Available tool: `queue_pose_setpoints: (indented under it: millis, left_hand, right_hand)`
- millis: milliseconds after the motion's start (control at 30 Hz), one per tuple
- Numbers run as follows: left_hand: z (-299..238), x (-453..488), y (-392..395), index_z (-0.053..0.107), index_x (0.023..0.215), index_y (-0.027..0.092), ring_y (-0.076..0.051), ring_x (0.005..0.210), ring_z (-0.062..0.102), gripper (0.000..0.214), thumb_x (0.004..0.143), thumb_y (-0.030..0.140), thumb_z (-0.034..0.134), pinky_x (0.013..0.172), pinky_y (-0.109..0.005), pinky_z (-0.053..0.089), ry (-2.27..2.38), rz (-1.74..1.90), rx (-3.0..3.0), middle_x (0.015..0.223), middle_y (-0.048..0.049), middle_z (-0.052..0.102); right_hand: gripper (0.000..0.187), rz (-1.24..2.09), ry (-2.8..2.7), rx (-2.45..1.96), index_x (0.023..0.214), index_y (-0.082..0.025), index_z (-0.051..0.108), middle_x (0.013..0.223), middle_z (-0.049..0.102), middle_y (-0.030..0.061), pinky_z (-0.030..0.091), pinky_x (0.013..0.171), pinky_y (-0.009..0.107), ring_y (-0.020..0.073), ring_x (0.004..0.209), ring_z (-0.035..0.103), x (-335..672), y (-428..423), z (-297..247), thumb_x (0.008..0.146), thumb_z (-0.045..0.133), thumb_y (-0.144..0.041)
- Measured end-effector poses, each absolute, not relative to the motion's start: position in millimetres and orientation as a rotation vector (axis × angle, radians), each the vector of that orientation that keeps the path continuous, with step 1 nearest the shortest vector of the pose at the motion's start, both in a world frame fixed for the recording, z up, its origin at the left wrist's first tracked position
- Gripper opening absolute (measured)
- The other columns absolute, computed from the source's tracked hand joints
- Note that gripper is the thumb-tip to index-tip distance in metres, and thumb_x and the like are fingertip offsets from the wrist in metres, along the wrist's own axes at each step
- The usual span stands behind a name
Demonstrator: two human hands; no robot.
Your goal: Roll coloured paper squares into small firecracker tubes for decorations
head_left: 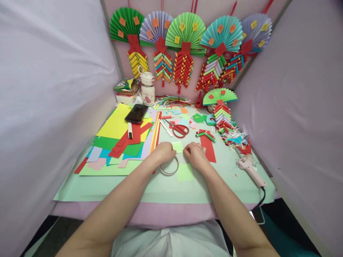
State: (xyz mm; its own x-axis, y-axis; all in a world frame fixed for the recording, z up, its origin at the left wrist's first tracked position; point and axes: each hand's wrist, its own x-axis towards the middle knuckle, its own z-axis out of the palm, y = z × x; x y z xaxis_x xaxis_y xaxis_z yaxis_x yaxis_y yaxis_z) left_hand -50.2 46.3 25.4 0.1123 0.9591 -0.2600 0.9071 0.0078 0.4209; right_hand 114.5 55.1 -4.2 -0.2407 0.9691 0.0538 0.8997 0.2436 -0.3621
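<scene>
My left hand (164, 151) and my right hand (196, 154) rest on the table, fingers curled, pinching a small light green paper piece (177, 146) from both sides. A second light green paper square (184, 172) lies flat just in front of my hands. A clear tape ring (168, 167) lies under my left wrist. A red paper strip (208, 148) lies beside my right hand.
Red-handled scissors (179, 129), a phone (136, 113), stacked coloured sheets (118, 137), a white glue gun (250, 168) with its cord, rolled paper firecrackers (222, 119) and a white bottle (147, 88) lie around. Paper fans (185, 28) hang on the back wall. White cloth walls close both sides.
</scene>
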Motion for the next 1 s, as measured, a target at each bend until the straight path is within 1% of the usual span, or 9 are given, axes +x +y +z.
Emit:
queue_pose_setpoints:
  millis: [133,333,500,833,1000]
  left_hand:
    - [29,-49,46,0.067,0.077,0.015,-0.021,0.075,0.062,0.023,0.076,0.026,0.047,0.059,-0.026,0.041,1.822,0.088,1.932,0.084,-0.0112,0.069]
    - [32,-48,46,0.068,0.085,0.015,-0.022,0.079,0.065,0.026,0.076,0.026,0.047,0.063,-0.026,0.045,1.840,-0.008,1.946,0.090,-0.0114,0.070]
    - [32,-48,48,0.068,0.086,0.015,-0.022,0.081,0.065,0.026,0.076,0.026,0.048,0.063,-0.026,0.045,1.835,-0.024,1.957,0.092,-0.0119,0.070]
    - [37,-46,54,0.069,0.088,0.013,-0.022,0.080,0.066,0.027,0.073,0.027,0.051,0.058,-0.024,0.043,1.830,-0.131,1.942,0.091,-0.0126,0.070]
    - [36,-44,56,0.069,0.091,0.012,-0.022,0.081,0.066,0.030,0.073,0.028,0.051,0.060,-0.024,0.044,1.829,-0.165,1.948,0.092,-0.0135,0.071]
  right_hand:
    - [0.016,0.384,-2.250,-1.738,0.071,-0.018,0.060,0.086,0.062,0.0034,0.021,0.068,0.029,0.0190,0.089,0.045,114,55,-4,0.083,0.049,-0.021]
    - [0.016,0.389,-2.250,-1.731,0.070,-0.018,0.060,0.086,0.062,0.0029,0.020,0.067,0.029,0.0184,0.088,0.045,114,57,-4,0.082,0.050,-0.021]
    - [0.015,0.416,-2.253,-1.740,0.069,-0.018,0.061,0.086,0.062,0.0026,0.020,0.067,0.029,0.0178,0.087,0.046,114,58,-2,0.080,0.051,-0.022]
    - [0.013,0.464,-2.270,-1.777,0.067,-0.018,0.060,0.084,0.063,0.0020,0.021,0.068,0.029,0.0180,0.087,0.048,113,62,3,0.076,0.051,-0.019]
    - [0.012,0.481,-2.252,-1.807,0.064,-0.018,0.060,0.077,0.063,0.0023,0.022,0.069,0.029,0.0184,0.085,0.050,112,64,4,0.073,0.051,-0.018]
